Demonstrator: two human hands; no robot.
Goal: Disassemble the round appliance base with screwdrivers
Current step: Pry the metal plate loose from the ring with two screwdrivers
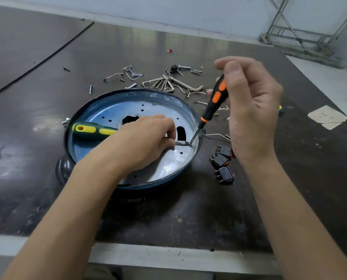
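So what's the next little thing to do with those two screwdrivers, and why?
Probably a small pry with the orange and black screwdriver in the right hand, while the left hand braces with the green and yellow screwdriver. Both tips meet at one spot by the right edge of the metal plate inside the round base. What sits there is too small to tell.

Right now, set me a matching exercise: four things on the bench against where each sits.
Things: 1 green screwdriver; 2 orange screwdriver; 3 black switches; 4 hex keys.
Places: A on the table right of the base; B in the right hand; C on the table beyond the base; D in the left hand.
Pairs: 1-D, 2-B, 3-A, 4-C.
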